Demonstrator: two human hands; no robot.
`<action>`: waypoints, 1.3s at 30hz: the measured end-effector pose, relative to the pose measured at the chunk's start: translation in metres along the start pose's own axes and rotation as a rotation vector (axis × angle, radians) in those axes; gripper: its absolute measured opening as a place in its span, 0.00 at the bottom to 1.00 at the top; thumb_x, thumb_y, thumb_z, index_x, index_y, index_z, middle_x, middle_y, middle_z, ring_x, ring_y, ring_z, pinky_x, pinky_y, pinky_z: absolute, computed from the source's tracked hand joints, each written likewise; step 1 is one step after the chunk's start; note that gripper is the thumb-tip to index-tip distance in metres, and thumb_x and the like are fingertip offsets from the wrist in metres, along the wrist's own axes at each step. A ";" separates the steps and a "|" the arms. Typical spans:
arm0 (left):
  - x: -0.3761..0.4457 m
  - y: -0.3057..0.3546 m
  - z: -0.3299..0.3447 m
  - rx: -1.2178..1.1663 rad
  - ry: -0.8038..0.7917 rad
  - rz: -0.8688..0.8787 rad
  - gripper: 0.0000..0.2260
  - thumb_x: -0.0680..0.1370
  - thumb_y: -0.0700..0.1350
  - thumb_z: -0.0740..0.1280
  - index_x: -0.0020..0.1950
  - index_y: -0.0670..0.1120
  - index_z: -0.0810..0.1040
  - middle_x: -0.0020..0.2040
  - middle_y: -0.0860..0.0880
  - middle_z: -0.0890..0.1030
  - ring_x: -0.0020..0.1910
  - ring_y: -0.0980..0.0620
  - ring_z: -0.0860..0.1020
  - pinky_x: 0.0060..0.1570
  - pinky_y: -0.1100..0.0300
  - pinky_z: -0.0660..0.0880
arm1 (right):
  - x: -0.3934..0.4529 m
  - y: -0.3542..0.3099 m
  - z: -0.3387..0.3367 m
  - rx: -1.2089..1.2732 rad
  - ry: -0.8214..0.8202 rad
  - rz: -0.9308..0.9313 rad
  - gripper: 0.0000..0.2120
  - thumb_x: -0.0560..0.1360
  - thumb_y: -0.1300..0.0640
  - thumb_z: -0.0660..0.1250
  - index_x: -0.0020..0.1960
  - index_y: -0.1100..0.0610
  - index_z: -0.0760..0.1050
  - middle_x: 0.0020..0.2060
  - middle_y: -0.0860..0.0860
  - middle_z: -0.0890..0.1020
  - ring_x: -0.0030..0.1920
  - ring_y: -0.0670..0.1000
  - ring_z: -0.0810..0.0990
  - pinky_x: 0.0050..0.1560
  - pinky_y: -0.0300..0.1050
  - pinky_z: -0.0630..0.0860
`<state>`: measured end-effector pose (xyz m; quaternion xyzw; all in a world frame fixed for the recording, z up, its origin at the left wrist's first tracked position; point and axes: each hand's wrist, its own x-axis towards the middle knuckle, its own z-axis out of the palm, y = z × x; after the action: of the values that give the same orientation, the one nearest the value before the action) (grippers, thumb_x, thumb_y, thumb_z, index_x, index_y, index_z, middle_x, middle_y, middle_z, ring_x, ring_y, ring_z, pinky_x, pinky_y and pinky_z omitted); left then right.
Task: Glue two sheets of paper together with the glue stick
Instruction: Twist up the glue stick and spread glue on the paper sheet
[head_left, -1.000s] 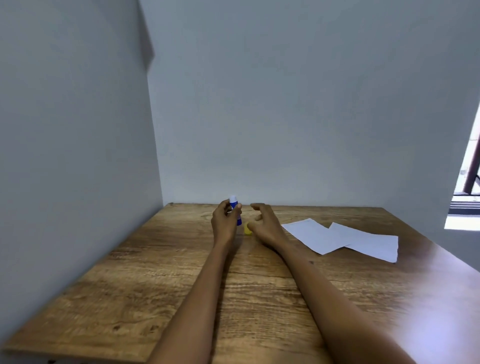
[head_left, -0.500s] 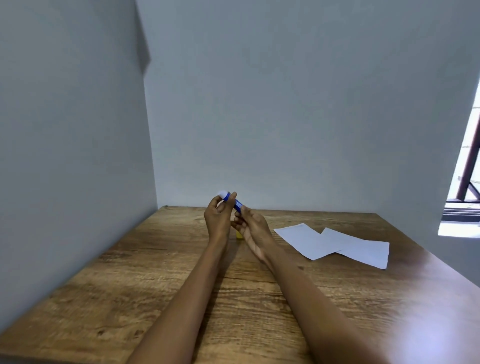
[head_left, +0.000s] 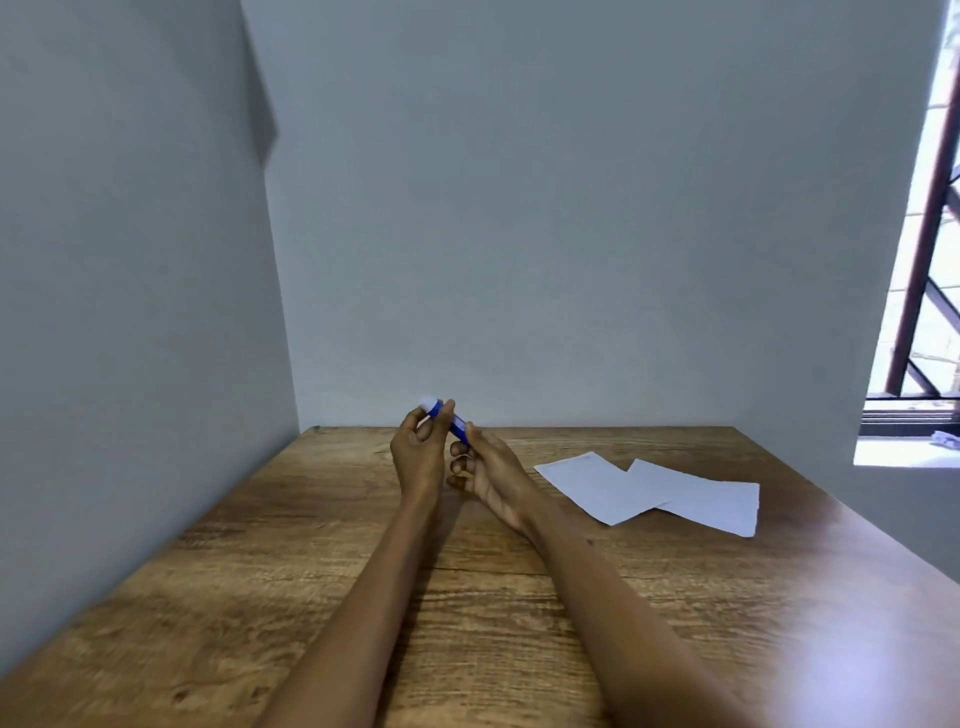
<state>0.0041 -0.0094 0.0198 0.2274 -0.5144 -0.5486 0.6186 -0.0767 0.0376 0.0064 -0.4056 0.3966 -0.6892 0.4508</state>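
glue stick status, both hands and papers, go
Left hand and right hand both grip the glue stick, held above the table. Two paper sheets overlapping, untouched. Nothing in the way.

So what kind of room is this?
Probably a plain indoor work corner, maybe at home: a wooden table pushed against bare grey walls, a barred window on the right, and two paper sheets laid out for gluing.
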 end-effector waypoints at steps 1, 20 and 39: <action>0.001 -0.001 -0.002 -0.005 0.023 -0.009 0.11 0.74 0.45 0.71 0.52 0.40 0.80 0.41 0.50 0.83 0.33 0.67 0.80 0.33 0.75 0.74 | 0.001 0.001 0.000 -0.048 -0.014 -0.015 0.15 0.81 0.49 0.56 0.59 0.59 0.70 0.35 0.49 0.75 0.32 0.45 0.73 0.36 0.40 0.75; 0.000 0.000 -0.005 -0.090 -0.014 -0.161 0.06 0.74 0.49 0.71 0.47 0.48 0.82 0.44 0.55 0.82 0.45 0.65 0.76 0.42 0.66 0.71 | 0.003 0.002 -0.004 -0.207 0.070 0.077 0.23 0.80 0.40 0.53 0.35 0.54 0.71 0.30 0.49 0.72 0.31 0.47 0.73 0.37 0.43 0.76; 0.002 -0.001 -0.008 -0.217 -0.104 -0.116 0.11 0.75 0.41 0.69 0.56 0.42 0.79 0.49 0.47 0.83 0.41 0.61 0.81 0.48 0.66 0.77 | -0.001 -0.003 0.002 -0.110 0.037 0.078 0.16 0.81 0.44 0.52 0.58 0.54 0.69 0.31 0.48 0.71 0.28 0.46 0.68 0.29 0.40 0.67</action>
<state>0.0105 -0.0144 0.0165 0.1597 -0.4692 -0.6468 0.5796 -0.0751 0.0392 0.0094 -0.4012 0.4579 -0.6556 0.4468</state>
